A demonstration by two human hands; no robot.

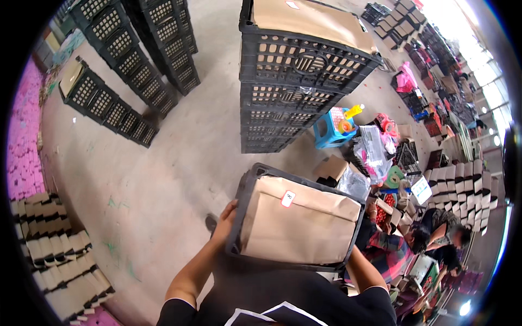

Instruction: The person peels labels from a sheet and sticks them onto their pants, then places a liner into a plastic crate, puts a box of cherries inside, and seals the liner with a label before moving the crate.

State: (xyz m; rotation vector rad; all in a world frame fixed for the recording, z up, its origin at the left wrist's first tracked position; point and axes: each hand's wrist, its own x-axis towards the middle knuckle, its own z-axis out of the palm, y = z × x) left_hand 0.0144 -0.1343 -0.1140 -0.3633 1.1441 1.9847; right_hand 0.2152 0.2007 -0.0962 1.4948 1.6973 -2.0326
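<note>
One concrete floor (179,163) runs through the scene, with one pink mass (24,136) along its far left edge. Ahead of the person stands one tall stack (288,103) of four black slatted crates, its top covered by one brown sheet (310,22). To the left are three more crate stacks: one short stack (109,106) with paper on top, and two taller ones just beyond it, one middle stack (125,60) and one rear stack (171,43); their tiers are foreshortened, so the short one looks like about four crates, though I would not swear to it.

At the right, at least two other people are at work: one person in a plaid top (394,261) and one person in a patterned top (448,223).

The one held crate (239,231), black and lined with folded brown paper (302,228), is in front of the person's body, tilted a little and well apart from the stack ahead. Beyond its right end stands one blue stool (329,130).

The person's two hands are at this crate. The left hand (224,223) grips its left side; the right hand is hidden behind the right end, so I cannot tell how it holds.

On the stool are one yellow bottle (354,111) and one orange roll (345,127). Smallest is one red-edged white label (288,199) on the crate's paper.
</note>
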